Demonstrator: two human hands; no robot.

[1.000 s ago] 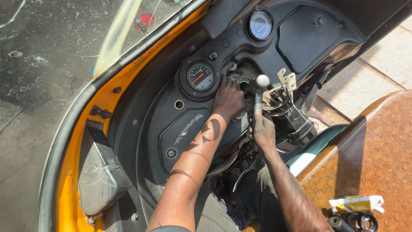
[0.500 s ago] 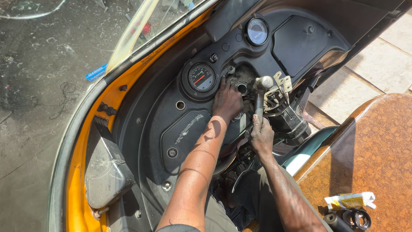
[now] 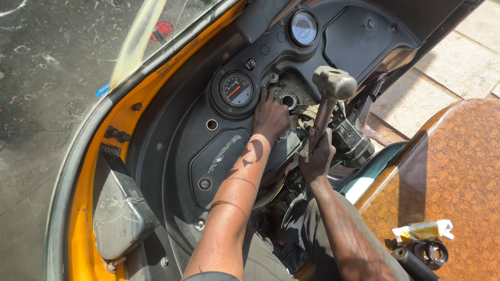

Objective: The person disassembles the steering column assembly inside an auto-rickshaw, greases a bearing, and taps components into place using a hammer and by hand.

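Raised since the earlier frames: hammer (image 3: 333, 83), head now lifted clear above the open steering-column hole (image 3: 288, 100), apparently cocked for a blow

Right hand (image 3: 315, 155): fingers wrapped tight round the lower end of the hammer handle, head uppermost

Left hand (image 3: 271, 117): fingers bent and pressed on the dashboard panel (image 3: 219, 156) just beside the hole, seemingly steadying a part there; whether anything is pinched beneath, cannot tell

Speedometer dial (image 3: 236, 88): left of the hand. Second round gauge (image 3: 303, 27): above

Brown patterned seat (image 3: 448, 177): carries a yellow-and-white tube (image 3: 422, 230) and dark ring parts (image 3: 432, 252), set within reach
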